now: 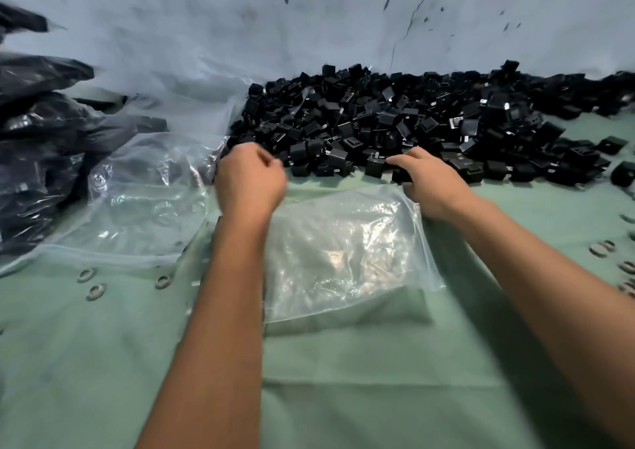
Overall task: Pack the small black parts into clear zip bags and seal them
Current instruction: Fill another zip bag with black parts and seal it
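A wide heap of small black parts (395,118) lies along the far side of the green cloth. An empty clear zip bag (347,252) lies flat on the cloth between my forearms. My left hand (249,180) is curled into a fist at the heap's near left edge, next to the bag's upper left corner; whatever it holds is hidden. My right hand (429,180) reaches into the heap's front edge, fingers curled around a black part (400,173).
A pile of loose clear bags (144,201) lies at the left. Behind it, filled bags of black parts (37,139) are stacked at the far left. Metal eyelets (92,282) dot the green cloth (343,380). A pale wall rises behind the heap.
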Demonstrator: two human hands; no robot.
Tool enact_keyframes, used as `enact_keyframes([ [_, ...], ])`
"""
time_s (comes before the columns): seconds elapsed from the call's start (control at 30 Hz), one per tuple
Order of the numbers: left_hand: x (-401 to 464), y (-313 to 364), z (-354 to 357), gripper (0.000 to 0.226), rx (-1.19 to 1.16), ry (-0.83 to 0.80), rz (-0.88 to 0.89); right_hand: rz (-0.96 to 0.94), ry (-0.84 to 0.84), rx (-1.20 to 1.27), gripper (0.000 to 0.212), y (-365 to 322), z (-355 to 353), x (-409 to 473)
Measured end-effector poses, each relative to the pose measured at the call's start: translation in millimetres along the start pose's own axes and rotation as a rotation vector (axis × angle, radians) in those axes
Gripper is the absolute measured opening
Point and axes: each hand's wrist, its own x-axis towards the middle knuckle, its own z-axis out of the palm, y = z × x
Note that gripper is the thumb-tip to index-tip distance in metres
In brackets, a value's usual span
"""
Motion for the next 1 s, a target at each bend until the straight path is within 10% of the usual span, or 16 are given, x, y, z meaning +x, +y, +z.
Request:
enact_keyframes([
  [0.27,-86.0,90.9,58.5,0.050,0.086,-0.307,0.334,0.227,0.064,0.240,0.012,6.2,-7.4,-22.4],
  [0.4,-92.0,90.2,63.5,0.027,0.186,-0.368,0.310,0.336,-0.070,0.501,0.011,4.0,-28.5,-27.7],
  [0.73,-62.7,73.5,42.7,0.010,-0.176,-0.595,0.053,-0.084,-0.687,0.778,0.024,-12.1,-62.6,-41.5],
  [1.0,-69.0,94.0,22.2,0.021,0.031,-0.499,0.255,-0.190,-0.760,0.910,0.021,-42.0,-40.9,-53.1],
])
